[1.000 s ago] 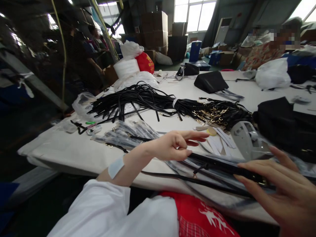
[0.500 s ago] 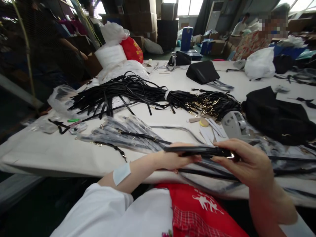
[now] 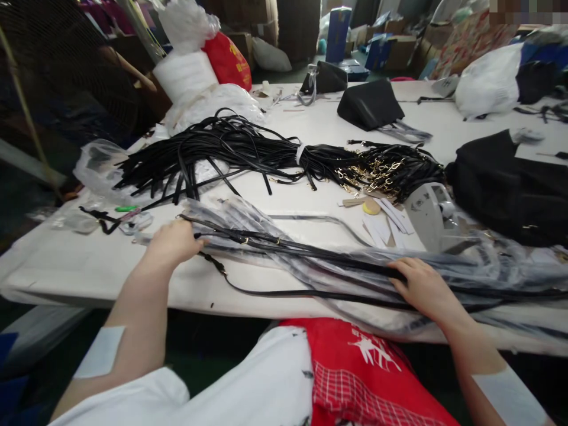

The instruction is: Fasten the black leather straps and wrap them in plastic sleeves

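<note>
A long black strap [image 3: 319, 255] with gold-coloured buckle parts stretches across the table between my hands. At its left end, my left hand [image 3: 174, 244] is closed on it, with the fingertips partly hidden. My right hand [image 3: 421, 290] pinches the strap farther right, low over the table. Beneath lie several straps in clear plastic sleeves [image 3: 266, 228]. Another bare black strap [image 3: 275, 293] runs along the near side, its buckle close to my left hand.
A large bundle of black straps [image 3: 239, 145] with gold clasps lies behind. Farther right are a white plastic device [image 3: 426, 213], paper strips [image 3: 393, 216] and a black bag [image 3: 501, 183]. Wrapped rolls [image 3: 186, 77] stand at the back left. Another person's arm shows at far left.
My hands have moved apart, the left one far to the left. The strap, folded between them before, now lies stretched out over the sleeved straps. The view has tilted down.
</note>
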The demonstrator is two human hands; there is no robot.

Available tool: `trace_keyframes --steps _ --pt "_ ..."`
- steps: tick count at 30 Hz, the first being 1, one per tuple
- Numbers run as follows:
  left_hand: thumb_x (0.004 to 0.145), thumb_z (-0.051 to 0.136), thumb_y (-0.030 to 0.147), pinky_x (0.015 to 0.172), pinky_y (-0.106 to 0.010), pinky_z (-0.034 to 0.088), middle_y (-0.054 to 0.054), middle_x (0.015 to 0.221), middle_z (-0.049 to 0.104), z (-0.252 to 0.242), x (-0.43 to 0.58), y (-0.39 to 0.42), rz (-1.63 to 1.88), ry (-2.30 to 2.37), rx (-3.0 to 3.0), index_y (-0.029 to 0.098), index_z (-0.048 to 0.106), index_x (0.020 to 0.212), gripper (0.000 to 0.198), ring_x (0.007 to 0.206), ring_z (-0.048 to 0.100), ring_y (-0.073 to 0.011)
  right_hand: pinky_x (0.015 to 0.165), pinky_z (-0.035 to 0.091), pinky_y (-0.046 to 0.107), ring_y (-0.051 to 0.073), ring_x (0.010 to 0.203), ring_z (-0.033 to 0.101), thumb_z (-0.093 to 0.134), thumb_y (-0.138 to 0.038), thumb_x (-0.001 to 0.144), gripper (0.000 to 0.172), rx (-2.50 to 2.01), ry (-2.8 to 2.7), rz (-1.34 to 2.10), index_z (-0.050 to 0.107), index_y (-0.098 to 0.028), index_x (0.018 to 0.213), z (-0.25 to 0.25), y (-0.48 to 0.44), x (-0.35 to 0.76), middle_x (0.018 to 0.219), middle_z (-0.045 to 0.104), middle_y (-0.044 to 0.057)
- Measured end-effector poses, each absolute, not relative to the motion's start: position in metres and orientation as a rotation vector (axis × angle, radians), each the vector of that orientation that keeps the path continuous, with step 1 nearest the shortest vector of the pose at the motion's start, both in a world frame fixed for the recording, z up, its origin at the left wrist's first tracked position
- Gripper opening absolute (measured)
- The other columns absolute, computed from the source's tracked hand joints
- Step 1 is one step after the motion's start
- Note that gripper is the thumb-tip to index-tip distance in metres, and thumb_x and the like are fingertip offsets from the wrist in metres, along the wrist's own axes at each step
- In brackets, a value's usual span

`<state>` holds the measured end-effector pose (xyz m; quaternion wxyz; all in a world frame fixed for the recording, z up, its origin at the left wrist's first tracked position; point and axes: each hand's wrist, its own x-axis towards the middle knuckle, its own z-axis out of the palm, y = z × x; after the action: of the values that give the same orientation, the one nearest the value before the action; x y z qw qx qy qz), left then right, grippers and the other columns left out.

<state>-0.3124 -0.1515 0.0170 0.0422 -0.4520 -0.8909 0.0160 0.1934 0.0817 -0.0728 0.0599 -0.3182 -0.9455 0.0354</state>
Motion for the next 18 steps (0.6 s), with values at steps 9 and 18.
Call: trace_keyframes --steps 9,18 --pt "0.067 0.075 0.046 0.121 -0.05 0.016 -0.018 0.159 0.024 -0.041 -0.219 -0.162 -0.084 -2.423 -2.041 0.016 0.026 0.15 0.101 0.147 0.022 -0.0332 0.085 0.047 0.036 0.024 0.084 0.061 0.052 -0.015 0.075 0.01 -0.963 -2.798 0.193 0.055 -0.021 0.083 -0.046 0.074 0.19 0.085 0.064 0.006" --pt "0.067 0.068 0.033 0.119 -0.051 0.02 -0.023 0.154 0.031 -0.055 -0.213 -0.15 0.041 -2.392 -2.295 0.012 0.033 0.148 0.09 0.144 0.029 -0.0345 0.091 0.044 0.039 0.028 0.098 0.061 0.056 -0.015 0.078 0.03 -1.065 -2.891 0.018 0.061 -0.014 0.108 -0.057 0.075 0.18 0.101 0.067 0.013"
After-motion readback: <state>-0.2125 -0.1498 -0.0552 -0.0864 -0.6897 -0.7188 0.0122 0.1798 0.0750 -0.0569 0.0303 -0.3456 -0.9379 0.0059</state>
